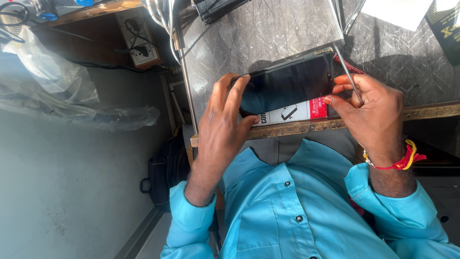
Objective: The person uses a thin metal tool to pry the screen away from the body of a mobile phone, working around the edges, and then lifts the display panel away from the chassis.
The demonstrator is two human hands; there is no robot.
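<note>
Phone [287, 81] (dark screen up) lay over a red-and-white card [292, 112] at the table [268, 33] edge. The left hand [223, 127] was clamped on its end; the right hand [373, 112] pinched a thin metal tool [346, 67] beside its other end. Judging by that, a slip could scratch the glass.

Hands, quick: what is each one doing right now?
Left hand: closed on the end of the dark phone.
Right hand: pinching thin metal tweezers at the phone's other end.
</note>
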